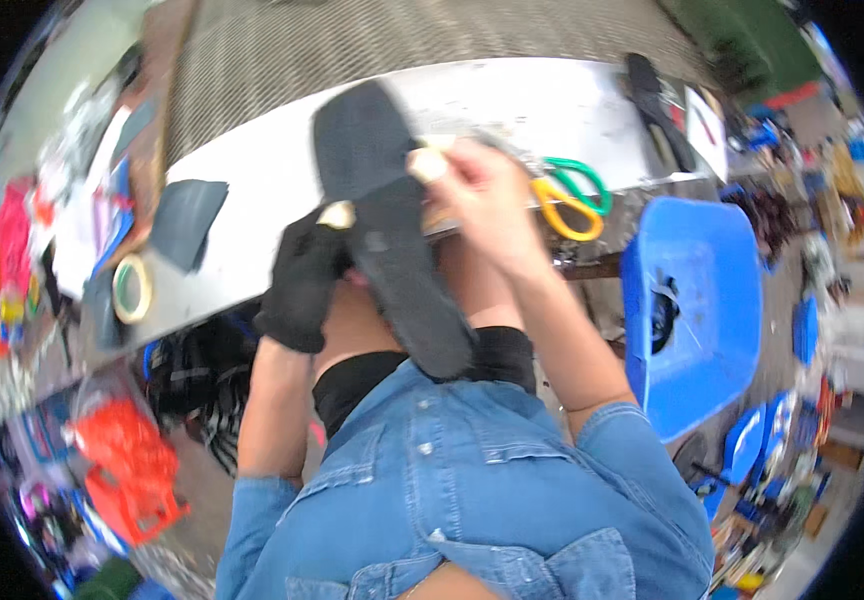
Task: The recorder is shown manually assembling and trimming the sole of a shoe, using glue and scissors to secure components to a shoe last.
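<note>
A blue denim shirt (452, 480) is worn by the person, and the near middle of the scene is filled by it. Beyond the lap, a white-topped bench (512, 95) is set crosswise, with a ridged grey surface (432, 35) seen along its far side. At the right, a blue tub (702, 385) is placed beside the bench, with a dark item (665, 312) held inside it.

In the middle, a black slipper (417, 290) is held at a slant: its broad far part is seen over the bench, its narrower near end over the lap. It is crossed at mid-length by a dark band. Its left edge, near that band, is grasped by the left hand (307, 275), which is covered by a black glove, with the thumb laid on top. The right hand (482, 195) is brought to the right edge of the far part, thumb and fingers drawn together; because of blur, whether that edge is gripped cannot be told.

At the near left, a red plastic bag (127, 440) is seen below the bench. On the bench's left part, a dark grey sheet (189, 222) is laid. Scissors (564, 212) with yellow and green handles are left just right of the right hand. Near the bench's left end, a roll of tape (144, 272) is seen.
</note>
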Motion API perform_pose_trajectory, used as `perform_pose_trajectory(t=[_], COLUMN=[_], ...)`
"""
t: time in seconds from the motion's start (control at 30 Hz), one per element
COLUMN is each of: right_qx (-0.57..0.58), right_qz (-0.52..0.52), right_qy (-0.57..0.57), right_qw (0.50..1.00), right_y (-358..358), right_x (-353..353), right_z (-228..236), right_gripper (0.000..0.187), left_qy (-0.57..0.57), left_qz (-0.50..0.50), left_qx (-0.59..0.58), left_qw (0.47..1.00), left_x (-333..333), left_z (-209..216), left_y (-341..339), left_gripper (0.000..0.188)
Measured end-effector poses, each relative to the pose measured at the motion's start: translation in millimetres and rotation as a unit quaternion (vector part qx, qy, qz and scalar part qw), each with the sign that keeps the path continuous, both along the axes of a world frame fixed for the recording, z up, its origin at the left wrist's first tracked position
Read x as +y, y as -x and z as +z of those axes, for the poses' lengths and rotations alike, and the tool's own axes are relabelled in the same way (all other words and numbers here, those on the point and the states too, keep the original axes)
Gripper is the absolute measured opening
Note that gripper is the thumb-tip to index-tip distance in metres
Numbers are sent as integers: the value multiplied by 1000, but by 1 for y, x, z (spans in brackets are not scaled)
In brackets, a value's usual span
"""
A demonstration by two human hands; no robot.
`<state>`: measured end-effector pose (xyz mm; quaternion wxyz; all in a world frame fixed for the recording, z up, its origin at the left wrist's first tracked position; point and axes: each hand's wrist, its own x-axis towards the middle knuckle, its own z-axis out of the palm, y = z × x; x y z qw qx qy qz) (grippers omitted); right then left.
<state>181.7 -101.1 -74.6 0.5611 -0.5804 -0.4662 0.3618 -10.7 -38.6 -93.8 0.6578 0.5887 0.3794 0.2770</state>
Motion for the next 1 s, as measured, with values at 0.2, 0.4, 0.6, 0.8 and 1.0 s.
perform_pose_trajectory(t=[0.2,0.4,0.6,0.8,1.0], right_qx=[51,-277,-244,-150,-142], right_qz=[95,-43,-138,-277,-94], right_qy=[0,-34,-30,4,-73], right_qw=[994,959,959,949,983], right_y=[-35,-53,-84,-96,-23], right_x=[-47,-56,-87,-105,-31], right_z=[-7,-17,-16,-33,-26], right_gripper=[73,59,36,23,19], left_qy=[115,41,-12,-295,-355], left_qz=[144,144,125,44,71], left_qx=[-180,-39,70,355,259], left_qw=[966,988,990,886,895], left_x=[40,83,90,88,51], left_z=[-31,-74,-42,-37,-7], left_y=[-8,-26,-24,-1,57], left_gripper=[32,25,20,42,27])
